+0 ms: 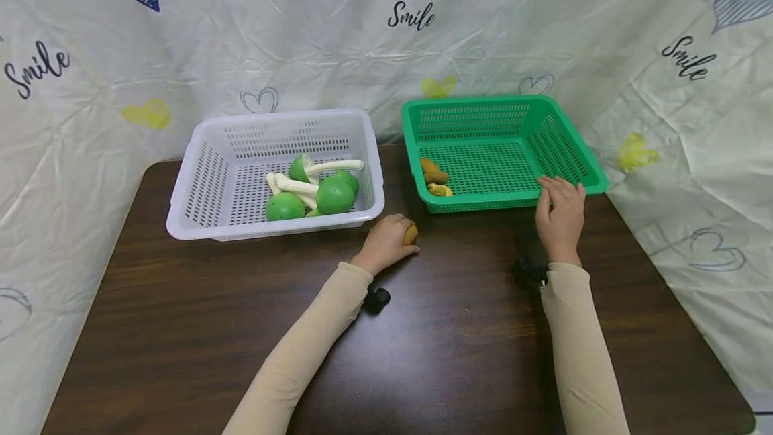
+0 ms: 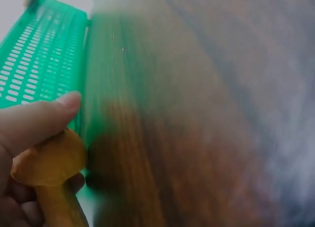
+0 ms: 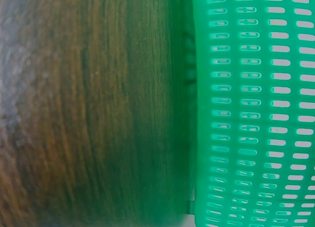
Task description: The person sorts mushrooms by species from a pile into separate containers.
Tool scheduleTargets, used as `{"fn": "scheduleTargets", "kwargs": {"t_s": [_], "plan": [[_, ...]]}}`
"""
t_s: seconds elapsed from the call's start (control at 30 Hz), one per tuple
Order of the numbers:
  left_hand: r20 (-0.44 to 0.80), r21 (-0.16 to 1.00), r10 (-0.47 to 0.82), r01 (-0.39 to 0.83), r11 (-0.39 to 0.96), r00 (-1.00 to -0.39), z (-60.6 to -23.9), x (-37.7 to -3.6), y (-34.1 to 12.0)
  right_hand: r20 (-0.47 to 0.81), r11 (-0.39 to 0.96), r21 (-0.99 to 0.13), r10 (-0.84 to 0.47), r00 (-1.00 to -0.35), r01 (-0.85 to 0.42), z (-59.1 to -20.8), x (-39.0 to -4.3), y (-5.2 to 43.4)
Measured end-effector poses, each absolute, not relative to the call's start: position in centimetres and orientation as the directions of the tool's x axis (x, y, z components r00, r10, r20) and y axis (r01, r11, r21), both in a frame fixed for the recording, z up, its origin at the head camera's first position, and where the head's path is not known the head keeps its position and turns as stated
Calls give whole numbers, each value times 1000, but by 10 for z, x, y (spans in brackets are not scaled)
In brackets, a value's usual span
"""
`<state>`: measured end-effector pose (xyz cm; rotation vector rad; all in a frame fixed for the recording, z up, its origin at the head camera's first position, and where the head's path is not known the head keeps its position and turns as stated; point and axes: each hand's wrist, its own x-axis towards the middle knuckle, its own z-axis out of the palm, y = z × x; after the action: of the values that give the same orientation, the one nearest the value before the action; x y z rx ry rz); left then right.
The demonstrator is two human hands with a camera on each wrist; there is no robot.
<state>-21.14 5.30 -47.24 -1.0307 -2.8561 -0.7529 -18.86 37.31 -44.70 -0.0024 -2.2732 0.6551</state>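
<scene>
Only left wrist shows mushroom's (image 2: 47, 163) cap clearly.

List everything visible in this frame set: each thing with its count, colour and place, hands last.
White basket: one, white, table's back left.
Green mushrooms: at least three, green caps with white stems, piled in the white basket.
Green basket: one, green, table's back right.
Brown pieces: about three, brown and yellowish, green basket's front left corner; shapes unclear.
Brown mushroom: one, orange-brown, in the left hand's grip.
Table: one, dark brown wood.
Backdrop: white sheet with hearts and "Smile".
Left hand: on the table between the baskets, gripping the brown mushroom.
Right hand: fingers on the green basket's front rim.
</scene>
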Motion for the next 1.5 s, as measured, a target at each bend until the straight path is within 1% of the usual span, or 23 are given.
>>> {"fn": "scheduleTargets", "kwargs": {"t_s": [0.17,0.37,0.53,0.8,0.97,1.2,1.5], "plan": [[160,486,572,569,663,-804,-472,-210,54,677,865,-462,200,-709,-197,-447,-188,372],[126,645,525,472,601,-841,-466,-208,56,672,862,-469,206,-711,-194,-445,-187,371],[138,724,521,444,528,-843,-463,-206,58,668,864,-467,205,-715,-188,-444,-187,372],[105,786,516,389,480,-850,-461,-202,59,667,859,-473,206,-716,-194,-446,-187,371],[78,854,531,331,401,-844,-459,-200,59,667,860,-472,205,-716,-193,-445,-186,371],[132,900,608,352,258,-783,-455,-199,59,670,860,-472,205,-713,-196,-445,-187,371],[232,876,589,430,220,-774,-447,-196,60,672,862,-466,200,-713,-197,-445,-188,372]]}}
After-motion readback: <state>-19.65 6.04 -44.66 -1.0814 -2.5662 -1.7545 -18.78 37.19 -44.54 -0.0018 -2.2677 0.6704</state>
